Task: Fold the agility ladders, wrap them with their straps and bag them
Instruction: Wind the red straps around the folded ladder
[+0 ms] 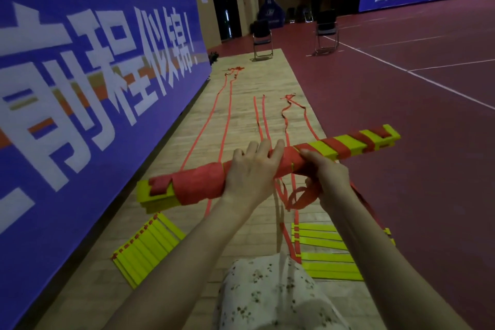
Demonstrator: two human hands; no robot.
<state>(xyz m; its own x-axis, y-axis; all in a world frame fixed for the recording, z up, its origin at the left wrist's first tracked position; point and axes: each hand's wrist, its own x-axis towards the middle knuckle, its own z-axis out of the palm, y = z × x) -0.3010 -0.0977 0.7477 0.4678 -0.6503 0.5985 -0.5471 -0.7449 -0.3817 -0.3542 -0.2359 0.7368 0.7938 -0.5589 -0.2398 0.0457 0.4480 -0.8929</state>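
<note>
1. the left hand clasps the bundle mid-air over the floor — steadying it.
2. the right hand pinches the strap against it — likely keeping the wrap taut.

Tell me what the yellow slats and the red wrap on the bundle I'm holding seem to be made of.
Yellow slats: probably hard plastic, with flat faces, straight edges and an even, faintly glossy colour. Red wrap: likely woven fabric, matte and creasing softly around the bundle.

Both arms extended forward, bare. Left hand palm-down, fingers curled over the bundle; right hand gripping it just beside, fingers wrapped.
</note>
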